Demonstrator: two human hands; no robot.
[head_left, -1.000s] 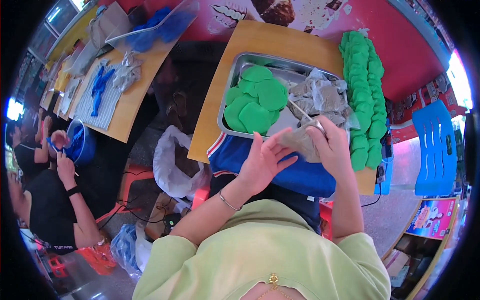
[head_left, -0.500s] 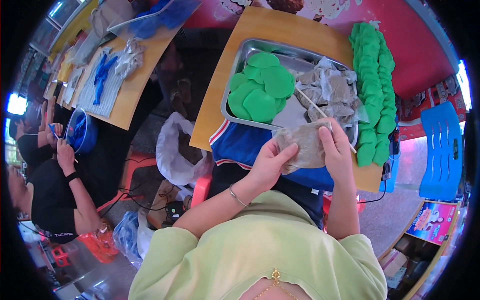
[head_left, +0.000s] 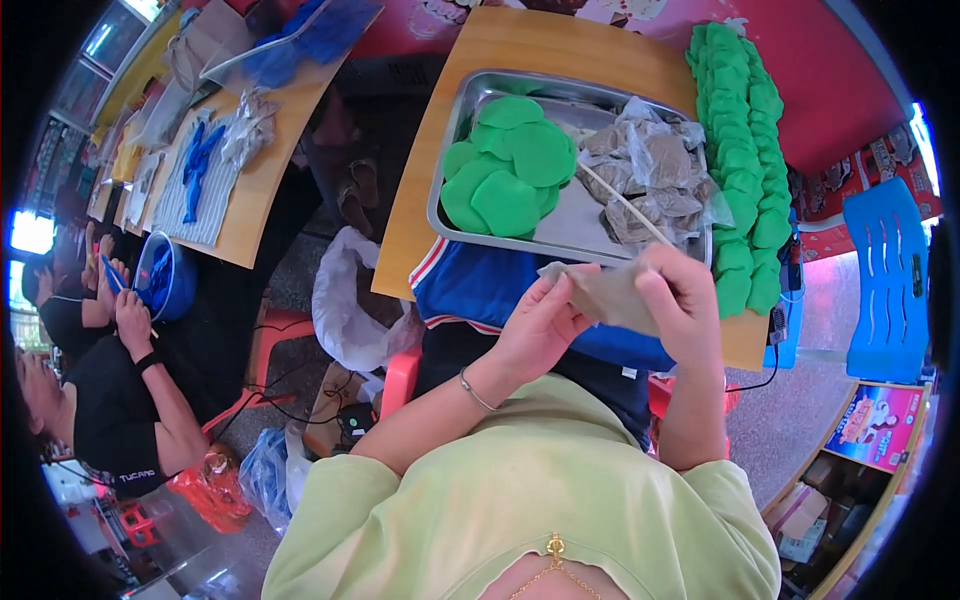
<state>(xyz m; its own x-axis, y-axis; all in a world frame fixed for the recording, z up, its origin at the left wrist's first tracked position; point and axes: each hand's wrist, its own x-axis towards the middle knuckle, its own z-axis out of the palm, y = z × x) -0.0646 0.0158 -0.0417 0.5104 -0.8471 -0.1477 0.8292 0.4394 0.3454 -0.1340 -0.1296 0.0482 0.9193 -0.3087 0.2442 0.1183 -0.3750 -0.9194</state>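
A grey-brown packet in thin clear plastic (head_left: 622,296) is stretched between my hands, above the near edge of a metal tray (head_left: 437,200). My left hand (head_left: 540,328) pinches its left end between thumb and fingers. The right end is closed in my right hand (head_left: 684,302), whose curled fingers cover part of it. A thin pale stick (head_left: 625,205) slants over the tray and ends behind my right hand; whether that hand grips it, I cannot tell. Flat green discs (head_left: 505,200) lie overlapping in the tray's left half. Several similar plastic-wrapped grey-brown lumps (head_left: 655,160) fill its right side.
Long rows of green discs (head_left: 735,150) line the wooden table's right side. A blue cloth (head_left: 470,285) hangs at the near edge. White-bagged bin (head_left: 355,310) stands left on the floor. Further left, a person (head_left: 120,400) works over a blue bucket (head_left: 172,285). A blue chair (head_left: 885,280) is right.
The packet went from lying flat and facing me to being turned and stretched narrow. My right hand has rolled over, knuckles up. The view has shifted slightly.
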